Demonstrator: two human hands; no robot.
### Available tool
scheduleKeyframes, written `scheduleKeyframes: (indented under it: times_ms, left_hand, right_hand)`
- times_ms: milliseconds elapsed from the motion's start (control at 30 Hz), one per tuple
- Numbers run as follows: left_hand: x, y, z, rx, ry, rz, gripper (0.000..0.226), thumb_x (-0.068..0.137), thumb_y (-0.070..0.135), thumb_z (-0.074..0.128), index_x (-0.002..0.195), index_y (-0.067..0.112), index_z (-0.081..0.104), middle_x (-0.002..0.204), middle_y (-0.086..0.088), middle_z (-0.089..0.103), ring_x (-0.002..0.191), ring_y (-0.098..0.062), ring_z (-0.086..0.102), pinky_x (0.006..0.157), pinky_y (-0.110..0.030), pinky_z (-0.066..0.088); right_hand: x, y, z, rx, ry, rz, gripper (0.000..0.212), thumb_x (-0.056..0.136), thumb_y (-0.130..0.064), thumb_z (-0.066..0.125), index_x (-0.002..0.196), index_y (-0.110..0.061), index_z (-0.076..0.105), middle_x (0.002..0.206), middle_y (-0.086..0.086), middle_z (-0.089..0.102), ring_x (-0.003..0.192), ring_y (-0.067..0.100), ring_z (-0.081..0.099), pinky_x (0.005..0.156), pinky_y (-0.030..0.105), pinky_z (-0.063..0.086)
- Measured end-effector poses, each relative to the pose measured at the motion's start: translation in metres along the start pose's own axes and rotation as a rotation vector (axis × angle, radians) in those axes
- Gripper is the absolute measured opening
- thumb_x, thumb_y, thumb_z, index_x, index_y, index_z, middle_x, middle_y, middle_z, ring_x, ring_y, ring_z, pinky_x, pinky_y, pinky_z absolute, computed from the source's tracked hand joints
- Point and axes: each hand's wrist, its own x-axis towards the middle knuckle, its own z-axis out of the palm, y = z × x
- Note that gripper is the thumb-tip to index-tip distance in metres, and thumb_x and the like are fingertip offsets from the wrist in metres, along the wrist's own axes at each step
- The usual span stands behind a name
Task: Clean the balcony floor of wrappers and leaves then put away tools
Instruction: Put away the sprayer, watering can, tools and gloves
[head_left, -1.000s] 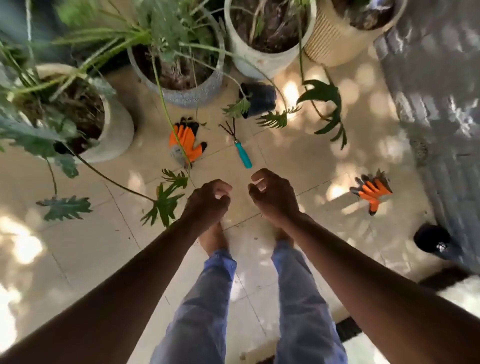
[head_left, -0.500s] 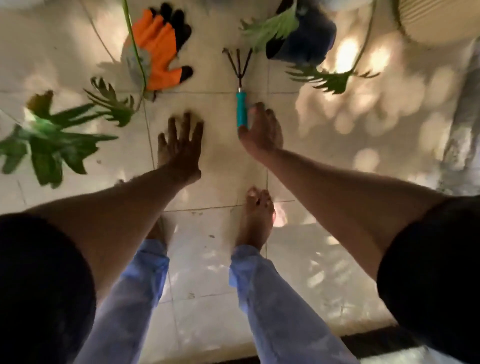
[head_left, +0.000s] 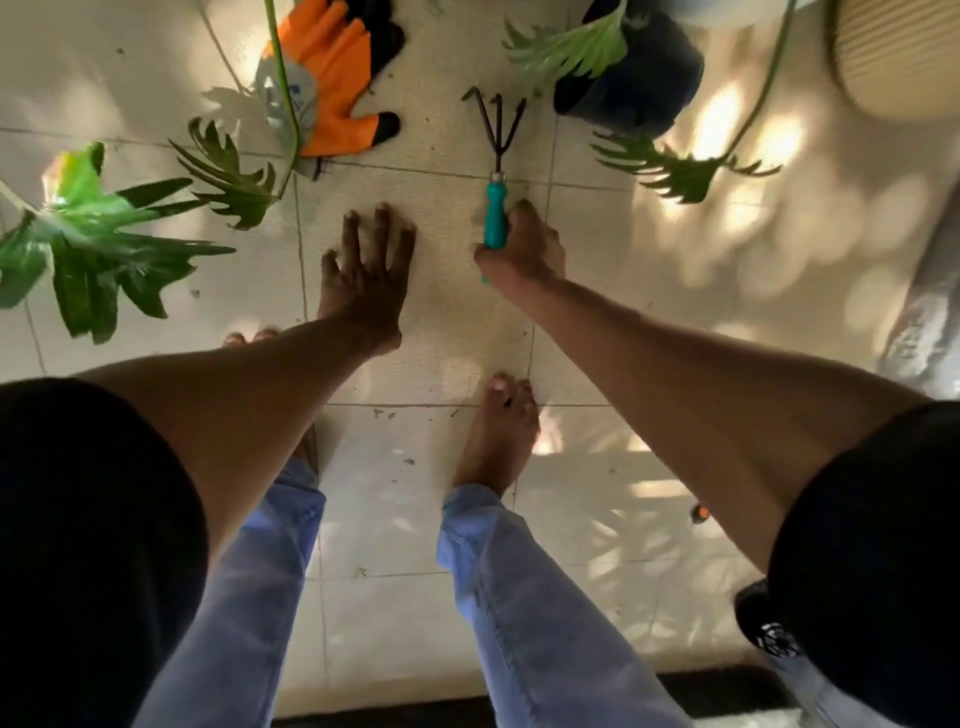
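Hand rake, teal handle, black prongs: lying on the balcony floor, prongs pointing away from us toward the dark pot. Half a second ago our right hand only touched the end of the handle; now its grip is wrapped around the handle, clamped on it. We cannot tell whether the rake has left the tile.

Left hand: fingers spread and straight, flat over the floor beside the right hand, holding nothing, much as it was a moment earlier.

Orange glove: on the floor, well left of the rake, partly crossed by a plant stem. Untouched.

Leaves: those in view seem attached to living plants. Small dark specks remain on the tiles near our bare feet.

Judgement: with the rake now in hand, we read this as the tool-gathering step begun; the glove is yet to be collected.
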Motion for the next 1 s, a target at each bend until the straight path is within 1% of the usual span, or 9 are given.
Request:
scheduleKeyframes:
  times_ms: [100,233,567,667,700,733,800,867,1000]
  left_hand:
    - [-0.012,0.006,-0.037,-0.308,-0.007,-0.077,0.09,0.092,0.034,0.07,0.162,0.023,0.015,0.171,-0.009,0.004,0.155,-0.037,0.01,0.118,-0.052,0.032]
    - [-0.058,0.015,-0.104,-1.069,-0.046,-0.251,0.035,0.108,0.021,0.041,0.136,0.013,0.06,0.131,-0.01,0.067,0.112,-0.027,0.063,0.093,-0.041,0.053]
    - [-0.247,-0.037,-0.15,-1.641,0.072,-0.361,0.006,0.097,0.016,0.069,0.101,0.018,0.071,0.099,-0.009,0.075,0.079,-0.016,0.071,0.071,-0.037,0.057]
    - [-0.306,-0.106,-0.165,-1.485,0.175,-0.89,0.108,0.042,0.075,0.092,0.14,0.057,0.049,0.153,-0.03,0.04,0.118,-0.031,0.067,0.052,-0.06,0.055]
    - [-0.318,-0.127,-0.165,-1.514,0.221,-0.974,0.118,0.034,0.083,0.088,0.14,0.066,0.041,0.157,-0.028,0.035,0.135,-0.029,0.053,0.053,-0.052,0.052]
    - [-0.337,-0.141,-0.179,-1.703,0.254,-0.843,0.09,0.056,0.075,0.087,0.137,0.056,0.051,0.143,-0.024,0.052,0.117,0.007,0.046,0.054,-0.03,0.043]
    - [-0.368,-0.154,-0.198,-2.077,0.277,-0.552,0.021,0.105,0.023,0.057,0.121,0.014,0.066,0.094,-0.014,0.065,0.073,0.0,0.062,0.045,-0.026,0.047]
    - [-0.405,-0.165,-0.234,-2.184,0.321,-0.473,0.03,0.109,0.009,0.039,0.122,-0.004,0.063,0.089,-0.017,0.059,0.063,-0.018,0.062,0.056,-0.028,0.058]
    - [-0.426,-0.249,-0.198,-2.187,0.394,-0.564,0.032,0.106,0.012,0.038,0.119,0.001,0.066,0.085,-0.011,0.058,0.058,-0.017,0.057,0.05,-0.026,0.05]
  right_hand:
    - [-0.032,-0.009,-0.013,0.13,-0.077,0.052,0.039,0.085,-0.045,0.078,0.107,-0.022,0.055,0.104,-0.002,0.065,0.096,0.022,0.066,0.08,0.041,0.059]
    - [-0.087,-0.031,-0.041,0.246,-0.185,0.06,0.037,0.08,-0.047,0.083,0.093,-0.026,0.056,0.099,0.0,0.068,0.084,0.024,0.073,0.069,0.048,0.064]
    - [-0.27,-0.123,-0.123,0.171,-0.562,-0.178,0.047,0.059,-0.065,0.076,0.096,-0.039,0.061,0.087,-0.008,0.07,0.081,0.022,0.073,0.071,0.052,0.062]
    - [-0.304,-0.181,-0.138,0.126,-0.636,-0.24,0.05,0.062,-0.062,0.078,0.099,-0.03,0.066,0.091,-0.002,0.074,0.081,0.02,0.073,0.074,0.044,0.062]
    - [-0.309,-0.203,-0.139,0.112,-0.648,-0.245,0.048,0.066,-0.059,0.079,0.1,-0.027,0.068,0.091,-0.001,0.074,0.079,0.019,0.072,0.07,0.039,0.06]
    - [-0.313,-0.227,-0.139,0.112,-0.654,-0.237,0.041,0.074,-0.053,0.081,0.1,-0.024,0.067,0.089,0.001,0.074,0.075,0.018,0.07,0.064,0.034,0.056]
    - [-0.319,-0.275,-0.135,0.098,-0.637,-0.224,0.026,0.083,-0.042,0.08,0.097,-0.024,0.065,0.087,0.004,0.072,0.071,0.018,0.065,0.055,0.027,0.047]
    - [-0.325,-0.321,-0.121,0.05,-0.576,-0.25,0.026,0.079,-0.046,0.074,0.095,-0.027,0.066,0.091,0.005,0.073,0.07,0.017,0.065,0.06,0.03,0.048]
    - [-0.348,-0.416,-0.07,-0.028,-0.577,-0.33,0.007,0.095,-0.025,0.065,0.1,-0.022,0.068,0.101,0.01,0.075,0.076,0.014,0.068,0.069,0.034,0.052]
